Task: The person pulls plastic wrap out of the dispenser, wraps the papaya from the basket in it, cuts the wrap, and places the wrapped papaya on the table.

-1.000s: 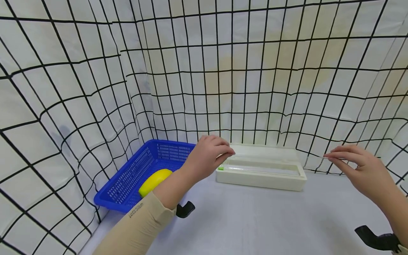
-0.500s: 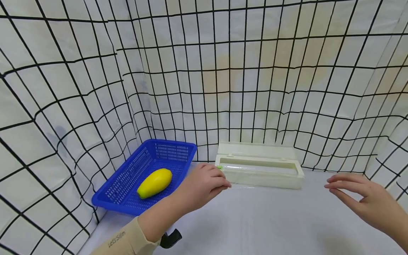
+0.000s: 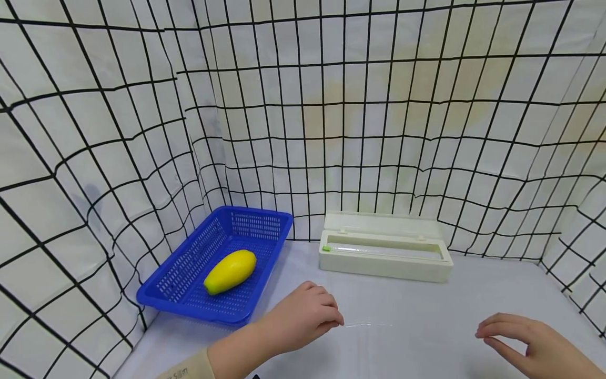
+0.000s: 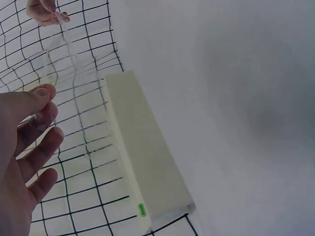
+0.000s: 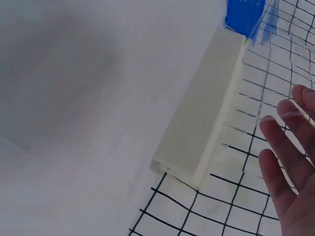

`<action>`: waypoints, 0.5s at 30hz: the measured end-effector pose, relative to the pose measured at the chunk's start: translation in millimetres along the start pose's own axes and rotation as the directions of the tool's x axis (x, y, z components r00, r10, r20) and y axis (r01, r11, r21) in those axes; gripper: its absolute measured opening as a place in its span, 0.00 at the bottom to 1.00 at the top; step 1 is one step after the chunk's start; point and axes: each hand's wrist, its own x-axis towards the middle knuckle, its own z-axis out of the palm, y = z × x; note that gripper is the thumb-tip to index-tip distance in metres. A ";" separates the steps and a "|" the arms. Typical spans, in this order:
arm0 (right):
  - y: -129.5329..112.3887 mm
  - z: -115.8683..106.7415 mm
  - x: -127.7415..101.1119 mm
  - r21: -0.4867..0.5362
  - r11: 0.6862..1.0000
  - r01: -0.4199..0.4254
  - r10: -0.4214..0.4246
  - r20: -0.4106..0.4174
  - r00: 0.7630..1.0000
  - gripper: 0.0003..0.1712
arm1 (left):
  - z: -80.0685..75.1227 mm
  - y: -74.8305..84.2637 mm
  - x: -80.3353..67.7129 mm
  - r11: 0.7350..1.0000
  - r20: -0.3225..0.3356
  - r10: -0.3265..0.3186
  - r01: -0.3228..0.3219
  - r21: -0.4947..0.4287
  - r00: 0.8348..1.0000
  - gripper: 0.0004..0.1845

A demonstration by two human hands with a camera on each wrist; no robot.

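A thin sheet of clear plastic wrap (image 3: 374, 325) stretches between two hands low over a pale grey table (image 3: 416, 305), near its front edge. The left hand (image 3: 303, 321) pinches one end between thumb and fingertips; the wrist view shows the film trailing from those fingers (image 4: 42, 93). The right hand (image 3: 530, 342) pinches the other end, fingers loosely curved, and the film crosses its fingertips (image 5: 283, 115) in the right wrist view. The hands are well apart, with bare table under and around them. Behind the sheet, against the back wall, lies one long cream wrap dispenser box (image 3: 384, 253) with its lid open and a small green tab (image 3: 326, 248) at its left end. To the left of the box, near the left wall, sits one blue plastic basket (image 3: 189, 263) holding one yellow fruit (image 3: 230, 271). White cloth printed with a black grid (image 3: 331, 105) hangs behind the table and on both sides, closing it in; the middle of the table lies open.
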 end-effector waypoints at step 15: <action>19.3 52.5 -17.0 0.078 0.990 -0.114 0.078 0.368 0.927 0.05 | 54.0 2.8 -3.3 0.997 0.097 0.036 -0.043 0.070 0.995 0.04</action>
